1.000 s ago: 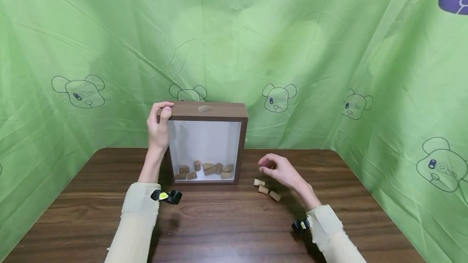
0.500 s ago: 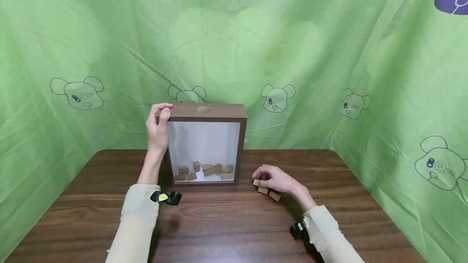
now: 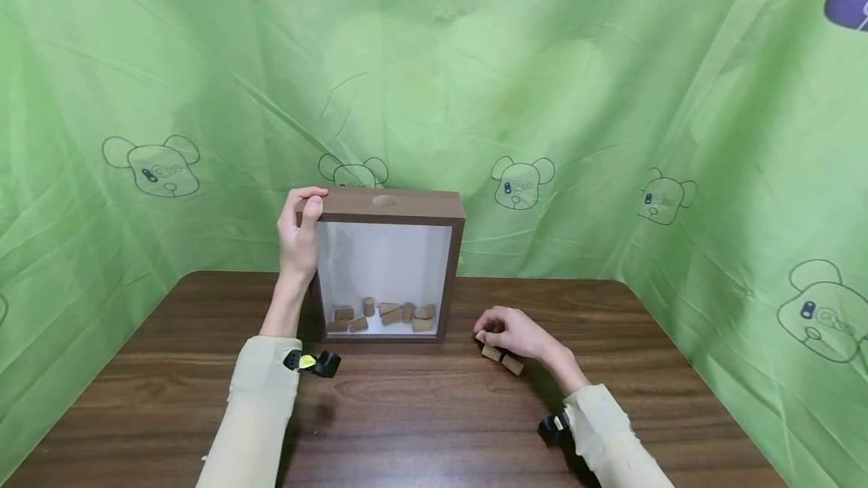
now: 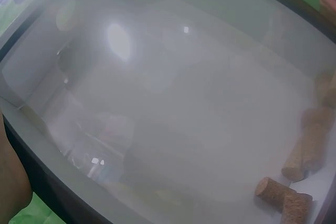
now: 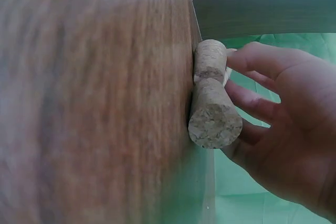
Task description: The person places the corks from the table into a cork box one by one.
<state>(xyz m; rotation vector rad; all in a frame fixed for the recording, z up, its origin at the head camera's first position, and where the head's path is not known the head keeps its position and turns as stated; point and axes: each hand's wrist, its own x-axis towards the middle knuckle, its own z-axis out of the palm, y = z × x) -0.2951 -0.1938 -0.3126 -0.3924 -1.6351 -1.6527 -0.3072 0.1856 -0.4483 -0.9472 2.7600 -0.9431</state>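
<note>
In the head view a brown shadow box frame (image 3: 417, 205) with a clear front stands upright on the table. My left hand (image 3: 297, 243) grips its top left corner, thumb toward the front. Several corks (image 3: 391, 317) lie along the bottom inside. To the right of the frame, my right hand (image 3: 518, 333) pinches a cork (image 3: 480, 337) at the table, mostly hidden by the fingers. Two more corks (image 3: 491, 353) lie under and beside that hand. The right wrist view shows these two corks (image 5: 215, 114) end to end, in front of the thumb and fingers (image 5: 262, 59).
The frame's top edge has a round hole (image 3: 385, 201). The dark wood table (image 3: 393, 413) reaches back to a green curtain (image 3: 434, 96) with printed bear heads, which also hangs at both sides. Black cameras (image 3: 554, 428) are strapped to both wrists.
My right hand has come down and left onto the leftmost cork and now has it between thumb and fingers. The left hand and the frame keep their place.
</note>
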